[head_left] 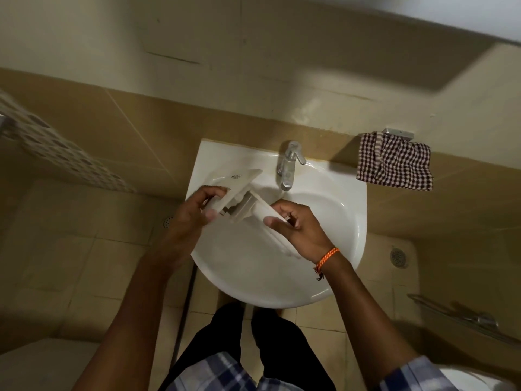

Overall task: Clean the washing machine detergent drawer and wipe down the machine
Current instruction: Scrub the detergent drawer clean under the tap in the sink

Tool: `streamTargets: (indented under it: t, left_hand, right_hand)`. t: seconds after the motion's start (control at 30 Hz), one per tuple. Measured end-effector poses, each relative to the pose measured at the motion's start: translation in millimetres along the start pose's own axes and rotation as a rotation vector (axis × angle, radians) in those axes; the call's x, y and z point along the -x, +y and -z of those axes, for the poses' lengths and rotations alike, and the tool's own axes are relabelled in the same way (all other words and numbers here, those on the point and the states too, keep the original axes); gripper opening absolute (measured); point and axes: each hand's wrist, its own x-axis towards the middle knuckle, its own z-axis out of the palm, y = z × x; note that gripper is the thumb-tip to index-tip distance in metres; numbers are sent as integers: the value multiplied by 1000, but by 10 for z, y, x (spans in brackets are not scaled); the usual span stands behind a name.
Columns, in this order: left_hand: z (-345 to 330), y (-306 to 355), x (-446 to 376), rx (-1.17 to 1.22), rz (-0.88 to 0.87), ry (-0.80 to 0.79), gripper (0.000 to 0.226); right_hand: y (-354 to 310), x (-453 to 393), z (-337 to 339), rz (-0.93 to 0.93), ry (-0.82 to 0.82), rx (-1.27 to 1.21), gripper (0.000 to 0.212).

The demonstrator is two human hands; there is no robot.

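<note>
With the detergent drawer [239, 193] gripped by the left hand [197, 213] and right hand [298, 224], it should be kept low over the sink [346, 235], under the tap [289, 167] at frame centre.

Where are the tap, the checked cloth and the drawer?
Tap [288, 167]: head view, on its metal body.
Checked cloth [394, 162]: head view, on its middle.
Drawer [239, 179]: head view, on its front panel.
</note>
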Motion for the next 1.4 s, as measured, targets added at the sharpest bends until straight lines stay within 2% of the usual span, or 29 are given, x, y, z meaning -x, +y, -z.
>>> streamTargets:
  t: [0.03,0.1,0.17,0.2,0.3,0.37,0.47,0.53,0.63,0.7,0.77,0.8,0.83,0.9,0.93,1.03,1.07,1.13,1.2,1.3,1.4]
  left_hand:
    - [22,44,6,77,31,90,23]
    - [76,118,27,168,88,264,41]
    - [119,138,24,53,174,366,59]
    - [149,113,-2,3,227,359,60]
    - [182,152,-104,59,342,273,58]
    - [204,212,-172,91,383,224,61]
    - [296,284,-281,91,432,167,81]
    - [356,334,-361,42,436,145,95]
    - [337,511,-397,-42,409,9,92]
    - [293,630,-379,-153,423,-86,90]
    - [258,699,-343,-263,485,-211,74]
    - [237,703,-322,-297,524,-265,74]
    - [213,684,-297,-304,546,-293,85]
    - [150,577,-283,-275,556,-224,102]
    - [90,515,-265,-247,534,-169,97]
    - [-225,368,-105,2,504,-58,49]
    - [-318,305,-70,126,499,-7,43]
    - [-467,182,-24,275,440,101,45]
    - [-554,89,-15,196,326,205,41]
    - [-641,110,-13,-53,225,327,24]
    - [-665,132,-52,-154,177,362,41]
  right_hand:
    - [-37,9,-8,16,9,18,20]
    - [-154,27,-32,50,26,42,20]
    - [-281,50,-45,99,23,60,17]
    - [-342,59,-35,128,20,73,15]
    - [-525,65,34,235,7,173,11]
    - [-601,71,85,317,3,337,8]
    - [-647,82,149,447,-36,608,10]
    - [-629,81,194,538,-70,772,12]
    - [-501,76,263,669,-35,982,11]
    - [-413,68,310,746,11,1063,18]
    - [-340,32,373,800,37,1072,25]
    - [-307,6,404,809,47,1061,28]
    - [-276,-23,427,804,54,1045,29]
    - [-218,-68,449,765,60,989,28]
    - [-182,-88,449,747,65,959,26]
    - [-70,-133,405,737,53,921,18]
    - [-33,-150,379,746,49,935,17]
    - [42,-184,313,749,54,981,16]
    - [91,-179,252,723,71,994,18]
    - [102,-125,184,687,125,891,29]
    - [108,-55,64,566,272,686,35]
